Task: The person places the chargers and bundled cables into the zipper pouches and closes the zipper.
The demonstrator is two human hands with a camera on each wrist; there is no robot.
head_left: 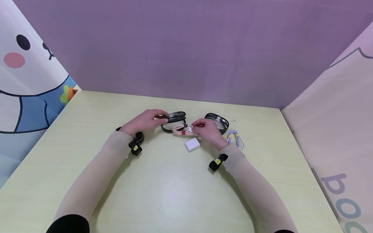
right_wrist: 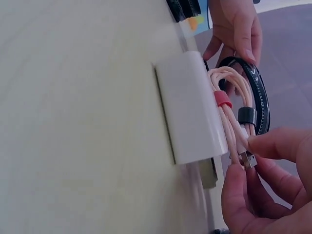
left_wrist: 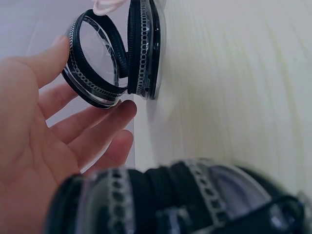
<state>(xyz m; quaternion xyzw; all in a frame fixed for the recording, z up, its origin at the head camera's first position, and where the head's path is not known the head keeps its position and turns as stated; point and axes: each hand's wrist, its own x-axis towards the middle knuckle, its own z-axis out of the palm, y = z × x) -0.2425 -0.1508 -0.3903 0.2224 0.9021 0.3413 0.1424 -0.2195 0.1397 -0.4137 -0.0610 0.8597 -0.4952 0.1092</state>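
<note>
My left hand [head_left: 145, 121] pinches the raised lid of a small round clear zip case [head_left: 178, 114] between thumb and fingers. In the left wrist view the case [left_wrist: 139, 48] gapes, its lid tilted up from its base. My right hand [head_left: 209, 132] pinches a coiled pink USB cable [right_wrist: 230, 78] near its metal plug. Red and black ties bind the coil, which is at the near side of the case's mouth; whether they touch, I cannot tell. Just below the cable a white charger [head_left: 192, 145] lies on the table, prongs toward my right hand.
Beyond my right hand sits another round black-edged case [head_left: 222, 122]. To the right lies a coiled pale purple cable [head_left: 239, 141] with yellow ties. A third zip case [left_wrist: 161, 195] is blurred close to my left wrist. A purple panel [head_left: 186, 58] stands behind the table [head_left: 163, 181].
</note>
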